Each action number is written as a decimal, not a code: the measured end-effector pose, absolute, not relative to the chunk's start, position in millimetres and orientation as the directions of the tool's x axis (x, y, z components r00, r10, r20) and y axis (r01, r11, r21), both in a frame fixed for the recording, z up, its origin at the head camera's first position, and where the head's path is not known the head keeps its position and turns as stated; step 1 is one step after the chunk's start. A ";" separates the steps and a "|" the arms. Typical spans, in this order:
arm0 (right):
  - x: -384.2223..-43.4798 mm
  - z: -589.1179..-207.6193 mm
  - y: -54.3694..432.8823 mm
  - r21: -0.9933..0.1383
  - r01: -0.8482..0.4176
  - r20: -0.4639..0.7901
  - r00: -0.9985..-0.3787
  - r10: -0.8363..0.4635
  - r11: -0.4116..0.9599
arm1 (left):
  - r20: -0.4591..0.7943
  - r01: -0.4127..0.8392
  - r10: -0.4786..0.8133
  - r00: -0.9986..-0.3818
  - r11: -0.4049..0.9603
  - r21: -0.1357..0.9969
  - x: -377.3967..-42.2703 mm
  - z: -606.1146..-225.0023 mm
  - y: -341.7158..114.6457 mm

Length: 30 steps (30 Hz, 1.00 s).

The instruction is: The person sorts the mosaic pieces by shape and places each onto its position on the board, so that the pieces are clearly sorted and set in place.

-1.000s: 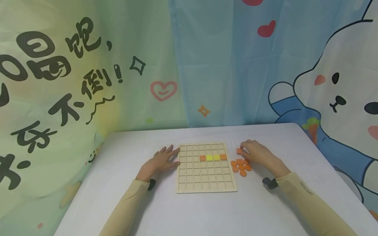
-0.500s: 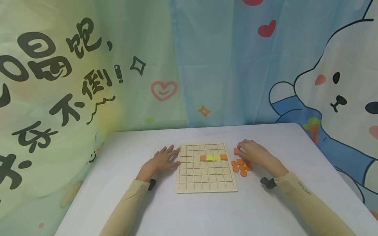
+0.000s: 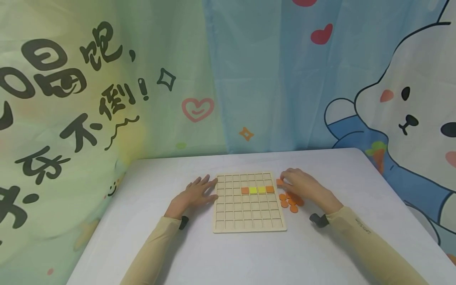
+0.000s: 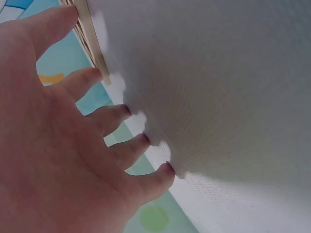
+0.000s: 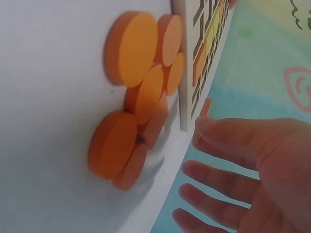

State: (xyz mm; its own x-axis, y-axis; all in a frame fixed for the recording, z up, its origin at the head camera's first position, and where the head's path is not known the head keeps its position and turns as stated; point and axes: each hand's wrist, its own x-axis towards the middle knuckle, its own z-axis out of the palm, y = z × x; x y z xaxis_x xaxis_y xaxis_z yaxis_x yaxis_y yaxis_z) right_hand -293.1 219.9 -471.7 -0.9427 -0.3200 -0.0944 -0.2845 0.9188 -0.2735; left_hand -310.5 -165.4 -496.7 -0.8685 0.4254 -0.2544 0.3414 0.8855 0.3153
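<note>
A wooden grid board (image 3: 249,227) lies flat on the table. One of its rows holds two yellow square tiles (image 3: 257,190) between two orange square tiles (image 3: 270,189). My left hand (image 3: 193,196) rests by the board's left edge with fingers spread; in the left wrist view its thumb and index fingertip touch that edge. Off the board's upper right side, my right hand (image 3: 303,184) pinches an orange square tile (image 3: 279,182) between thumb and index finger. The right wrist view shows only part of this tile (image 5: 207,106) past the thumb.
Orange round pieces (image 5: 130,48) lie in a loose cluster beside the board's right edge, just below my right hand, with one flat-sided orange piece (image 5: 154,124) among them. The white table (image 3: 178,253) ends at a printed curtain (image 3: 249,79) behind.
My right hand has slid left toward the board, carrying the orange square tile along. The left hand and the board have stayed in place.
</note>
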 end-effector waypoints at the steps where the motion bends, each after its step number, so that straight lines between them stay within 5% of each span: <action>1: -292.8 -471.2 218.9 -0.276 -0.290 -0.091 -0.941 -0.325 0.916 | -0.255 0.341 0.425 -0.869 0.886 0.315 -310.3 -496.2 -165.2; 30: -293.7 -481.4 183.3 -0.310 -0.420 -0.019 -0.894 -0.447 0.853 | -0.237 0.358 0.439 -0.866 0.878 0.318 -313.2 -499.0 -166.4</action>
